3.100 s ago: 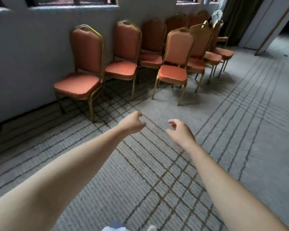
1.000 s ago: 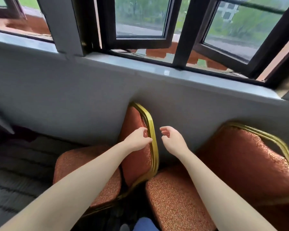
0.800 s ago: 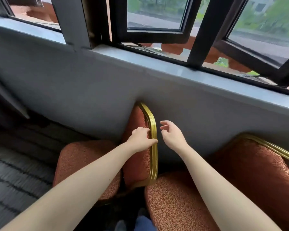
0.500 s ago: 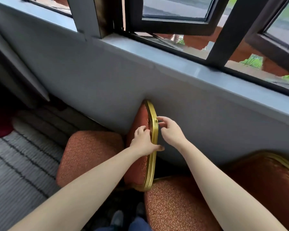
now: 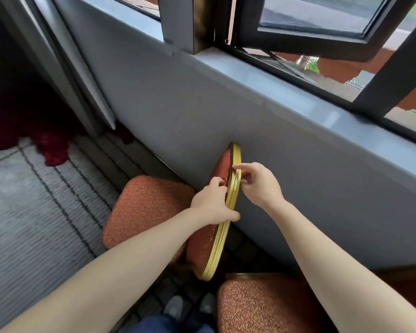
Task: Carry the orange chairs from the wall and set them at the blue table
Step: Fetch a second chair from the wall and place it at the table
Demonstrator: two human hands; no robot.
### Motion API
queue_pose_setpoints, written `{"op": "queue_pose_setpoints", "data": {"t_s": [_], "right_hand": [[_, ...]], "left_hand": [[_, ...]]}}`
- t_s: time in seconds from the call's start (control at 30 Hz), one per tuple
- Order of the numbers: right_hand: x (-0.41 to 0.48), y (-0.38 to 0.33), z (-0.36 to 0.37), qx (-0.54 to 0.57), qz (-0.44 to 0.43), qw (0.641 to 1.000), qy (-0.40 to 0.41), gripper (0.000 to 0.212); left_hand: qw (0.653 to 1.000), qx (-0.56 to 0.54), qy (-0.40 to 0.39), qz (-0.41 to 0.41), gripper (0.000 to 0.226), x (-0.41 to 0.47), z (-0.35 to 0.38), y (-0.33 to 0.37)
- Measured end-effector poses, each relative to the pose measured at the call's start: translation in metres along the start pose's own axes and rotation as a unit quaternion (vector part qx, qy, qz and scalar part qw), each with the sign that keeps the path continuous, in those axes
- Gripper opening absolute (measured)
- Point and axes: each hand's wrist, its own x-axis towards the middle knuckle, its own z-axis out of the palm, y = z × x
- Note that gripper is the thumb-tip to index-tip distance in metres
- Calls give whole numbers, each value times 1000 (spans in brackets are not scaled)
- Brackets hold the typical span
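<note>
An orange chair (image 5: 144, 212) with a gold metal frame stands against the grey wall, its seat facing left and its backrest seen edge-on. My left hand (image 5: 213, 205) grips the backrest from the padded front side, thumb over the gold rim. My right hand (image 5: 256, 185) holds the same rim from the wall side, fingers curled around it. A second orange chair (image 5: 262, 306) stands at the lower right, only its seat and a dark part of its back showing. The blue table is not in view.
The grey wall (image 5: 202, 111) and window sill (image 5: 286, 80) run right behind the chair, with an open window above. Striped grey carpet (image 5: 34, 200) spreads to the left, with a dark red patch (image 5: 51, 143) near a corner post. My shoes (image 5: 190, 308) stand between the two chairs.
I have walked up to the chairs by the wall. Both hands reached the leftmost chair's backrest and closed on its gold rim, left first, then the right.
</note>
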Motion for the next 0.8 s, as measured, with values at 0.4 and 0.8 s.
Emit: {"op": "queue_pose_setpoints", "data": {"t_s": [0.4, 0.8], "right_hand": [[75, -123, 52, -106, -217, 970, 28, 48], [147, -284, 129, -103, -308, 944, 55, 41]], "left_hand": [[994, -20, 83, -65, 29, -44, -118, -93], [953, -140, 185, -197, 25, -72, -217, -230]]}}
